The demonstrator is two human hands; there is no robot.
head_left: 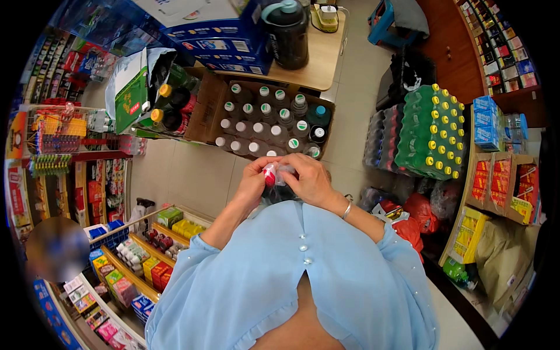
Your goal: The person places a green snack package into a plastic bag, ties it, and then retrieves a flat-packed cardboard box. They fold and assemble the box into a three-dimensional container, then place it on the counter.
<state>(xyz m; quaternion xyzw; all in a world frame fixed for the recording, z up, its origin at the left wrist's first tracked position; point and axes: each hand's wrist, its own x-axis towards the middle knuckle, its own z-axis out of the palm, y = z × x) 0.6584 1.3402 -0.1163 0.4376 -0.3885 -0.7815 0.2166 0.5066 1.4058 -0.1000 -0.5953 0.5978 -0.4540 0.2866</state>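
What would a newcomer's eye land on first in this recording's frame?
Probably the yellow-capped green bottles, right of centre. Near the middle, the left hand and right hand pinch a small red and clear item. Just beyond is an open cardboard box of mostly white-capped bottles.

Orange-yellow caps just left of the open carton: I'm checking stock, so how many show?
2: the upper cap and the lower cap, both left of the carton. More may be hidden in the green packaging.
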